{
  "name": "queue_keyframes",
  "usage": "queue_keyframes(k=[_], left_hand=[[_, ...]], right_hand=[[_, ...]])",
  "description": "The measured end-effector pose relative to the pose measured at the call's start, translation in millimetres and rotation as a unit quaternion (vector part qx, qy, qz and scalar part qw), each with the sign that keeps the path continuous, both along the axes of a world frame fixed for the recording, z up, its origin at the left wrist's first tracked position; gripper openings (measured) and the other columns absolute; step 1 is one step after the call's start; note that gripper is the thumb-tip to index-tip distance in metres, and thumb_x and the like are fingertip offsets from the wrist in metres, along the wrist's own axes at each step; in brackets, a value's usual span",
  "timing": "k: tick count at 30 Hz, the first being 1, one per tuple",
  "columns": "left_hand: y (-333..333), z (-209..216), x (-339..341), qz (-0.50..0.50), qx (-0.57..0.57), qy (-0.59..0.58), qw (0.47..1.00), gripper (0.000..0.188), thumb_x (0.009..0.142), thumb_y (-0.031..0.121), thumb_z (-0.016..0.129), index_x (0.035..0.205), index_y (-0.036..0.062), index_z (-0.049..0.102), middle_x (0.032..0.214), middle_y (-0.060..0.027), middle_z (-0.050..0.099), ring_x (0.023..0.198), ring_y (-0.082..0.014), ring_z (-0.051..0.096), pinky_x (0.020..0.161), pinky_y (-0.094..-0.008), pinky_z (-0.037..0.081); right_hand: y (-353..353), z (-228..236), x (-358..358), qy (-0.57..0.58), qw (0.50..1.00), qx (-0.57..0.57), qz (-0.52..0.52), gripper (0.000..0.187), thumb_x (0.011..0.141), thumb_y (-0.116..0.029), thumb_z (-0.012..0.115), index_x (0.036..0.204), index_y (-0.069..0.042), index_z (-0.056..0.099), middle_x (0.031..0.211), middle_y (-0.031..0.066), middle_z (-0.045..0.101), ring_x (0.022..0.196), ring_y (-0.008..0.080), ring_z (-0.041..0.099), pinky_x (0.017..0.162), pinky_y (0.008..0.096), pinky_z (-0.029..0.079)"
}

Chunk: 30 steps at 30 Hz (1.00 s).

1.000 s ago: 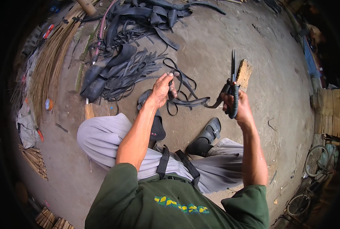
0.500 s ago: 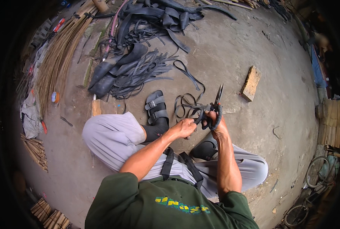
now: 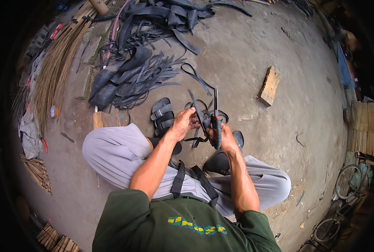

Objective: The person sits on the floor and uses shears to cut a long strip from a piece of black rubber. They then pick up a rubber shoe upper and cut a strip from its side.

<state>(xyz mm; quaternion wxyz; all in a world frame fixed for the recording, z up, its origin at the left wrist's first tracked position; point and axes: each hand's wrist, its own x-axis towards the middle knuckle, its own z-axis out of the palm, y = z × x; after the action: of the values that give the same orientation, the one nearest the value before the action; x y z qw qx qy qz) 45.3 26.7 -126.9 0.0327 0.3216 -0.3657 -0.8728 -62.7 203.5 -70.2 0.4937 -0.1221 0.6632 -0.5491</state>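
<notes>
"Head view first: what do I find in the left hand (image 3: 183,124)?"

"I see it pinched narrow on a black rubber strip (image 3: 197,110), which slants between the two hands."

"And the right hand (image 3: 225,138)?"

"Wrapped round the dark-handled scissors (image 3: 217,119), just beside the strip. Their blades stand close together, tips forward. From here I can't tell whether they touch the rubber."

"What lies about?"

"On the concrete floor (image 3: 237,63), a loose black loop (image 3: 198,80) ahead of the hands, a heap of cut strips (image 3: 147,82) to the left, and a wooden block (image 3: 270,86) to the right, well apart."
</notes>
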Motion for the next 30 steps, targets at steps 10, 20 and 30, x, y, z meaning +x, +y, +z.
queue_keyframes(k=[10,20,30], left_hand=[[-13,28,-12,0.128,0.061,0.102,0.985,0.035,0.107,0.025,0.048,0.133,0.0035,0.057,0.107,-0.0102,0.067,0.092,-0.0251,0.07,0.083,-0.0431,0.059],[-9,29,-3,0.031,-0.092,0.032,0.995,0.031,0.111,0.032,0.052,0.127,0.0067,0.062,0.076,0.0053,0.05,0.06,-0.006,0.047,0.055,-0.0247,0.041],[25,17,-4,-0.171,-0.308,0.024,0.936,0.026,0.108,0.026,0.052,0.105,0.0035,0.063,0.085,-0.0007,0.063,0.075,-0.0106,0.06,0.067,-0.0292,0.052]], right_hand=[[1,-19,10,0.067,0.997,0.036,0.016,0.009,0.091,-0.009,0.072,0.093,-0.006,0.063,0.073,-0.0033,0.057,0.064,0.0068,0.05,0.055,0.0277,0.039],[-8,2,5,0.076,0.994,0.04,-0.066,0.016,0.095,-0.016,0.072,0.091,-0.001,0.071,0.066,0.0004,0.062,0.054,0.0095,0.056,0.05,0.0268,0.043],[-5,0,-18,0.05,0.976,-0.064,-0.201,0.018,0.093,-0.018,0.074,0.095,-0.002,0.066,0.076,0.0057,0.066,0.06,0.0169,0.067,0.05,0.0298,0.051]])
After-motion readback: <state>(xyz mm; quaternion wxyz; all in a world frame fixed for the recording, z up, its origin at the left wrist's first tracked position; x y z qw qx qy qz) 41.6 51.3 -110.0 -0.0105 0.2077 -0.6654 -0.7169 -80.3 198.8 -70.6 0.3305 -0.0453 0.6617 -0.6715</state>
